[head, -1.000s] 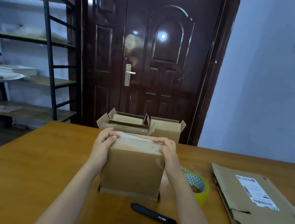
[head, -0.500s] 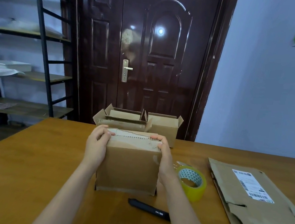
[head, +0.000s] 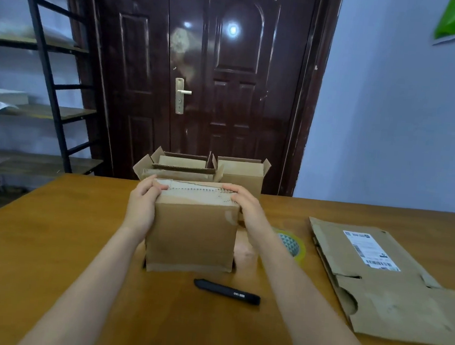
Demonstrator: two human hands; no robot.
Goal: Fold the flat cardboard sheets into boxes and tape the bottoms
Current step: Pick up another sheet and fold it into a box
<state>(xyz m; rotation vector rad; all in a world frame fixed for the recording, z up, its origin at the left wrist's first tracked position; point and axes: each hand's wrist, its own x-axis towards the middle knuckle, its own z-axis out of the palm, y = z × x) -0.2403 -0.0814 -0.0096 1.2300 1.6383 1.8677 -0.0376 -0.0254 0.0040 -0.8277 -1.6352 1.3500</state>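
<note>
Left hand [head: 141,208] clasps the box's [head: 192,235] upper left corner, fingers curled over the top edge, thumb side against the left wall. Box stands upright mid-table [head: 50,239], bottom end up, its flaps folded in under both hands. Judgement: flaps are being pressed shut ahead of taping.

To do this well: press the flaps level so the seam meets with no gap or overlap; keep the walls square by squeezing evenly from both sides; hold the flaps down with one hand before letting go to fetch tape, or they will likely spring up.

Right hand [head: 248,210] mirrors the left, fingers curled over the top right corner, palm against the right wall.

Black pen [head: 227,292] lies in front of the box, apart from it; small white print near its right end, too small to read surely.

Tape roll [head: 295,247], yellowish, sits just right of the box, partly hidden behind the right forearm. Within easy reach.

Two open boxes [head: 202,167] stand behind, at the table's far edge.

Flat sheet [head: 389,291] lies well to the right, bearing a white shipping label [head: 371,249] with barcodes; text unreadable.
</note>
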